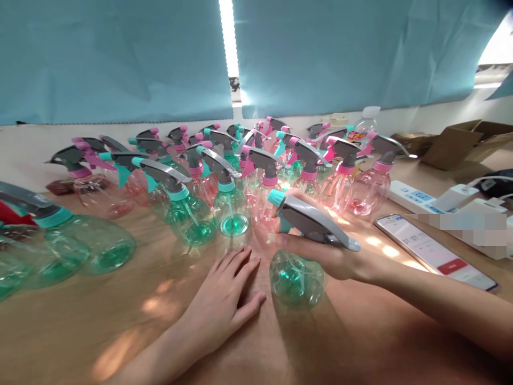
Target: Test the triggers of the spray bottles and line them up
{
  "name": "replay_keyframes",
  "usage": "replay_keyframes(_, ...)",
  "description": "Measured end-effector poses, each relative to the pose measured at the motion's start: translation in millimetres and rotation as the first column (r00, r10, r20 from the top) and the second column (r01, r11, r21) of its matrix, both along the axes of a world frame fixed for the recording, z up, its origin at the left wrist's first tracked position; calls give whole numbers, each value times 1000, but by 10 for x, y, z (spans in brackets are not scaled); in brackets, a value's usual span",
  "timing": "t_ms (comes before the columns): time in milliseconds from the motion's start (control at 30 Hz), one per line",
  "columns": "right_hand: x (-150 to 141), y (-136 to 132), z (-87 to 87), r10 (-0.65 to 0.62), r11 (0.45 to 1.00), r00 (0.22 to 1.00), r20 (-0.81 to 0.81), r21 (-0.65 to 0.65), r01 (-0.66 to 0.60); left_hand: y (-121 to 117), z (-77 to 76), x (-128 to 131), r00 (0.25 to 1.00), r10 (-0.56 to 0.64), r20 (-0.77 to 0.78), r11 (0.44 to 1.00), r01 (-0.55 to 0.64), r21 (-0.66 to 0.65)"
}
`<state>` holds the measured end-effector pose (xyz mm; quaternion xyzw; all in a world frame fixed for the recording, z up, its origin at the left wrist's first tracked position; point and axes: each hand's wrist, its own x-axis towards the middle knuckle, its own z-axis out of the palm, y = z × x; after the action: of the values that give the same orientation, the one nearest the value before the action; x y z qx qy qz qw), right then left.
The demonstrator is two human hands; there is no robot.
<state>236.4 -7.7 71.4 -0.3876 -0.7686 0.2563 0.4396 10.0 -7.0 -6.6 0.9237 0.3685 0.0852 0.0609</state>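
1. Green spray bottle (295, 283), one: gripped around the neck by the right hand (326, 256), near the front of the bench (52, 331); grey trigger head (315, 219) already fitted. Contact of base with bench cannot be told.
2. Left hand (224, 294): laid palm down on the bench, fingers relaxed, nothing held.
3. Standing spray bottles (230, 211), green and pink, many: ranged behind and to the left; heads seen fitted on those clearly shown. Assembly is judged largely done; whether anything is left on the held bottle cannot be told.
4. Phone (435, 254): timer begins "01:07", last digits blurred.
5. Power strip (414, 198): print illegible, partly masked.
6. Clear bottle (366, 124): red-and-yellow label, wording unreadable.
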Motion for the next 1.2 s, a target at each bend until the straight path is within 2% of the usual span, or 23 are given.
replay_keyframes(100,-17,30,-52,165,979,951,-260,-75,-190,7,-3,2,1000,-2,14,1000,2,11)
replay_keyframes(167,-31,53,-88,203,964,921,-331,-99,-248,6,-5,1,1000,-7,29,1000,7,8)
replay_keyframes(300,-54,64,-107,175,969,927,-331,-109,-222,-37,-7,14,994,-21,107,999,25,-42)
replay_keyframes(433,-127,48,-109,135,975,930,-340,-123,-187,-117,7,41,961,38,276,992,-3,-125)
replay_keyframes(500,-207,49,-131,132,972,923,-360,-136,-192,-160,36,40,936,68,347,988,-16,-152)
replay_keyframes(633,-480,61,-172,145,982,914,-380,-57,-180,-272,145,-37,887,135,441,978,-48,-202)
replay_keyframes(867,-1222,12,-159,227,961,894,-387,-61,-270,-469,333,-437,821,234,521,971,-223,-86)
replay_keyframes(1000,-1594,8,-140,277,940,892,-356,-93,-328,-527,395,-749,798,316,513,929,-371,6)
replay_keyframes(1100,-1748,76,-46,342,922,905,-253,-96,-375,-524,451,-976,808,369,460,892,-447,69)
replay_keyframes(1200,-1766,201,106,429,900,900,-74,-43,-433,-445,531,-1169,789,471,394,825,-553,121)
